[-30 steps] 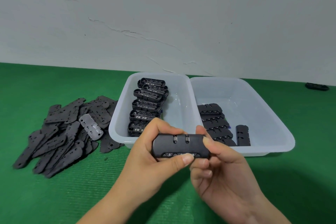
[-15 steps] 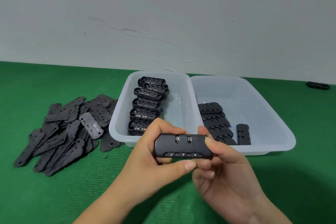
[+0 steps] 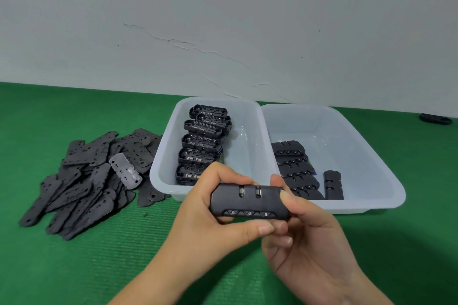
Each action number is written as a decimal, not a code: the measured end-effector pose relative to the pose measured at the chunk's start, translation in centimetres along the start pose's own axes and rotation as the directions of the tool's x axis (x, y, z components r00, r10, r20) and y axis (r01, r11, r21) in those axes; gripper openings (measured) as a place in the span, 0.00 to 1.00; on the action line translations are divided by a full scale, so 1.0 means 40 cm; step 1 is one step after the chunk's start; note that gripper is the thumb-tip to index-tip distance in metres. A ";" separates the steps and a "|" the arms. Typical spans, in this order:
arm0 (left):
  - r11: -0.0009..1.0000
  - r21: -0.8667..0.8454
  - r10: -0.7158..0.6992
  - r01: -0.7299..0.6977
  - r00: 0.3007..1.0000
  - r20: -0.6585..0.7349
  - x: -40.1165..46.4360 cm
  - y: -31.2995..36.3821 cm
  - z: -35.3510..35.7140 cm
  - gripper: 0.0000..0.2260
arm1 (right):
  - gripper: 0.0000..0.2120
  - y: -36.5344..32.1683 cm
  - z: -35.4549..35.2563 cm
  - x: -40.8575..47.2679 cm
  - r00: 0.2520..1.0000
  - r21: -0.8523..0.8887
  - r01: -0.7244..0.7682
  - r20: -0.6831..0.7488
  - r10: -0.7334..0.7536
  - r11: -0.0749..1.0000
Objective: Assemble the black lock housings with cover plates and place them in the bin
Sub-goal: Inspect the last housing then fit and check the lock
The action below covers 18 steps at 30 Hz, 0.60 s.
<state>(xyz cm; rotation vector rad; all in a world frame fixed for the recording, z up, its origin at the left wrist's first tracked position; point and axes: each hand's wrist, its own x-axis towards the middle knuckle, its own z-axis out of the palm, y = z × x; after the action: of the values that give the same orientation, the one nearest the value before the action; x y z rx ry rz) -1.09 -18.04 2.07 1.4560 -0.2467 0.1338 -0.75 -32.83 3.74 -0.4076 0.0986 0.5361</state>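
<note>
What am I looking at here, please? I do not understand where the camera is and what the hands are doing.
There is no machine. A person wears the camera on the head, so it looks down at their own two hands. The left hand and the right hand together grip one black lock with number dials, above a green mat. On the mat, at the left, lies a pile of flat cover plates. Two clear bins stand side by side: the left bin holds open housings, the right bin holds finished locks.

Head camera looks forward and down, close above the hands.
</note>
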 end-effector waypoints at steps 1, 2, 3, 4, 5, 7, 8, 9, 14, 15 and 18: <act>1.000 0.025 0.002 -0.002 1.000 0.000 -0.001 0.002 0.002 0.21 | 0.30 -0.001 0.000 0.000 1.000 0.004 0.001 0.005 -0.001 1.000; 0.999 0.040 0.002 -0.002 1.000 -0.003 -0.001 0.003 0.003 0.20 | 0.30 -0.001 0.001 -0.001 1.000 0.006 0.001 0.009 -0.001 1.000; 0.999 0.041 0.002 -0.001 1.000 -0.010 -0.002 0.003 0.005 0.20 | 0.30 0.000 0.001 -0.001 1.000 0.006 0.001 0.011 -0.001 1.000; 0.999 0.034 0.002 -0.001 1.000 -0.018 -0.003 0.003 0.005 0.19 | 0.30 0.001 0.001 -0.002 1.000 0.003 -0.001 0.010 0.001 1.000; 1.000 0.030 0.003 -0.002 1.000 -0.029 -0.002 0.003 0.006 0.19 | 0.30 0.002 0.000 -0.002 1.000 -0.001 -0.001 0.007 0.001 1.000; 0.999 0.041 0.003 -0.001 0.999 -0.050 -0.001 0.003 0.007 0.19 | 0.29 0.006 -0.001 -0.001 1.000 -0.002 0.003 0.000 -0.003 1.000; 0.999 0.048 0.004 -0.001 0.998 -0.059 0.000 0.004 0.007 0.19 | 0.29 0.007 -0.002 -0.001 1.000 -0.001 0.008 -0.002 -0.008 1.000; 0.999 0.053 0.010 -0.006 0.998 -0.067 0.000 0.004 0.009 0.19 | 0.29 0.008 -0.002 -0.001 1.000 -0.004 0.013 -0.003 -0.013 1.000; 0.998 0.060 0.027 -0.022 0.996 -0.084 0.002 0.003 0.013 0.19 | 0.31 0.008 0.001 0.000 0.999 -0.018 0.034 -0.010 -0.034 0.999; 0.998 0.063 0.029 -0.024 0.996 -0.086 0.002 0.002 0.014 0.19 | 0.31 0.009 0.000 0.000 0.999 -0.016 0.036 -0.010 -0.036 0.999; 0.998 0.064 0.031 -0.024 0.994 -0.102 0.001 0.002 0.015 0.20 | 0.31 0.012 0.000 0.001 0.999 -0.023 0.037 -0.006 -0.037 0.999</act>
<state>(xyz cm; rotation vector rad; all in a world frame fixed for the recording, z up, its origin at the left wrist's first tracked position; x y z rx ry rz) -1.11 -18.61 2.23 1.5034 -0.1799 0.2403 -0.93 -32.44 3.58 -0.4333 0.0913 0.4996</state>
